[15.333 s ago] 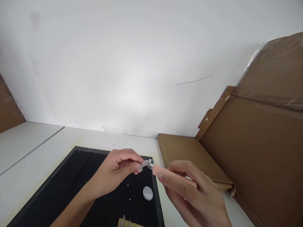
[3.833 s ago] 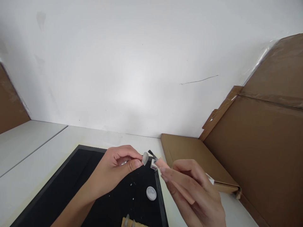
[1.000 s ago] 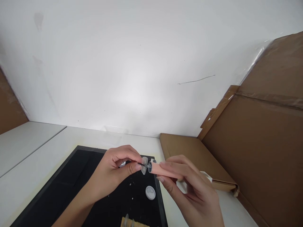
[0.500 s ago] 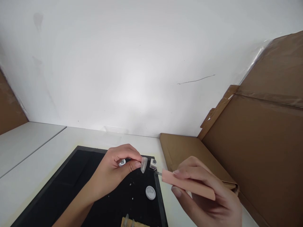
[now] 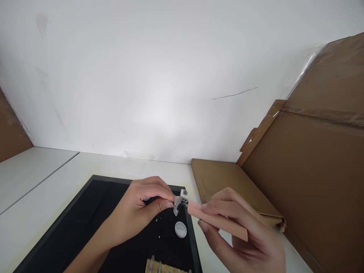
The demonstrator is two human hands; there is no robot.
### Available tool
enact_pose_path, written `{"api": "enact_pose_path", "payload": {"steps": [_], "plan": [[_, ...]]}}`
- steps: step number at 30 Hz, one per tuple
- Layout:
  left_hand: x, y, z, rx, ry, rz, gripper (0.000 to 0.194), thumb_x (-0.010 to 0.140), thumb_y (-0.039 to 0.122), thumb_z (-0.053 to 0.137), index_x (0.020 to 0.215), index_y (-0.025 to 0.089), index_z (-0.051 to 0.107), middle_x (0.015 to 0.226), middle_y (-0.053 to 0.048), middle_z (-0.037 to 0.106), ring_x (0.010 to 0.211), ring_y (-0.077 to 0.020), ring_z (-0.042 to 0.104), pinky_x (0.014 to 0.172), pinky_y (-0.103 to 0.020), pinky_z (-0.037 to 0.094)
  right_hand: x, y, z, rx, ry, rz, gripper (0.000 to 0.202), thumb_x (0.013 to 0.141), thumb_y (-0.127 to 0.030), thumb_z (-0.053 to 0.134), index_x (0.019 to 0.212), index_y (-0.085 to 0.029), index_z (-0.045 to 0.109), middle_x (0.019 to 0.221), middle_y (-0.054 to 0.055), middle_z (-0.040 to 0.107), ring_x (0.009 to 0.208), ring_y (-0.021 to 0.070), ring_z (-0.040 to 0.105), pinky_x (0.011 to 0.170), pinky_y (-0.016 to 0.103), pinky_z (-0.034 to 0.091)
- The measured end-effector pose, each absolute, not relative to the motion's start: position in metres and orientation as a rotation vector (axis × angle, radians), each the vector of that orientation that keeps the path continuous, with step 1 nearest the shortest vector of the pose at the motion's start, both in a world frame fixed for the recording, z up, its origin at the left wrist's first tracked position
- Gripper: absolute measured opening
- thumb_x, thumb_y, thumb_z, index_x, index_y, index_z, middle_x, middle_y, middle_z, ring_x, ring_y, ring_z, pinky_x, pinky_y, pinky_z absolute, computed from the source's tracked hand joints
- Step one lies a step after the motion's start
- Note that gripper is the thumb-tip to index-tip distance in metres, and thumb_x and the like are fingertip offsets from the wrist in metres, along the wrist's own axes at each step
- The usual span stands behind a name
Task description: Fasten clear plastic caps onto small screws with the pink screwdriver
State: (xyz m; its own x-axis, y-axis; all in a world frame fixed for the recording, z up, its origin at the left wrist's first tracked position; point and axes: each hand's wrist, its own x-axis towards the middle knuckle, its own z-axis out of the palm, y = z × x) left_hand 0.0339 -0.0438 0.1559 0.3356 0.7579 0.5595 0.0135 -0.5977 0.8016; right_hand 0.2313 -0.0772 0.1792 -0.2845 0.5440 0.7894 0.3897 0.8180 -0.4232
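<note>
Between thumb and fingers, my left hand (image 5: 148,204) pinches a small translucent piece (image 5: 176,206) above the black mat (image 5: 113,227). My right hand (image 5: 241,227) grips a pinkish block-shaped handle (image 5: 217,221), its front end close to the translucent piece. The handle's thin tip is hard to make out there. Just behind the two held things is a small white cube (image 5: 184,195) with a dark spot on top. A round white lid-like disc (image 5: 180,229) lies on the mat below them.
A tan block (image 5: 167,270) with translucent pieces on it is at the bottom edge. A cardboard box (image 5: 222,178) lies to the right, beside tall cardboard panels (image 5: 318,170). A white wall (image 5: 159,76) rises behind. Small white crumbs dot the mat.
My right hand has moved left with the handle, closing the gap to the translucent piece. My left hand has shifted slightly right and down, and the piece looks turned.
</note>
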Motion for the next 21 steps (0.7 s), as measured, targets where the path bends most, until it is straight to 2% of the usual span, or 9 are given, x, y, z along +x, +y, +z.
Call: {"api": "enact_pose_path", "payload": {"steps": [7, 11, 15, 21], "plan": [[0.0316, -0.0422, 0.154, 1.916, 0.717, 1.281, 0.015, 0.086, 0.013, 0.06, 0.081, 0.019, 0.073, 0.078, -0.004, 0.067, 0.071, -0.0137, 0.061, 0.064, -0.025, 0.048, 0.234, -0.0767, 0.1758, -0.697, -1.908, 0.08, 0.041, 0.078, 0.004, 0.057, 0.104, -0.027, 0.063, 0.076, 0.002, 0.06, 0.067, 0.0155, 0.053, 0.054, 0.028, 0.047], [0.0312, -0.0399, 0.1546, 1.97, 0.796, 1.306, 0.016, 0.086, 0.013, 0.058, 0.082, 0.02, 0.072, 0.08, -0.004, 0.067, 0.071, -0.0145, 0.061, 0.064, -0.026, 0.049, 0.2356, -0.0771, 0.1782, -0.709, -1.927, 0.184, 0.035, 0.077, 0.003, 0.056, 0.097, -0.026, 0.061, 0.071, 0.0, 0.056, 0.063, 0.0149, 0.053, 0.053, 0.028, 0.048], [0.0319, -0.0401, 0.1539, 2.035, 0.813, 1.314, 0.018, 0.087, 0.013, 0.057, 0.085, 0.021, 0.073, 0.082, -0.005, 0.067, 0.073, -0.015, 0.062, 0.065, -0.026, 0.05, 0.2329, -0.0756, 0.1829, -0.734, -2.008, 0.226, 0.029, 0.078, 0.001, 0.055, 0.092, -0.025, 0.061, 0.068, -0.001, 0.058, 0.058, 0.013, 0.053, 0.047, 0.024, 0.044], [0.0334, -0.0426, 0.1527, 2.155, 0.824, 1.295, 0.02, 0.088, 0.012, 0.056, 0.088, 0.021, 0.073, 0.083, -0.006, 0.068, 0.075, -0.0154, 0.063, 0.066, -0.025, 0.05, 0.2316, -0.0702, 0.1814, -0.765, -1.986, 0.15, 0.031, 0.081, -0.001, 0.056, 0.098, -0.025, 0.065, 0.074, 0.002, 0.064, 0.063, 0.0145, 0.056, 0.05, 0.025, 0.047]]}}
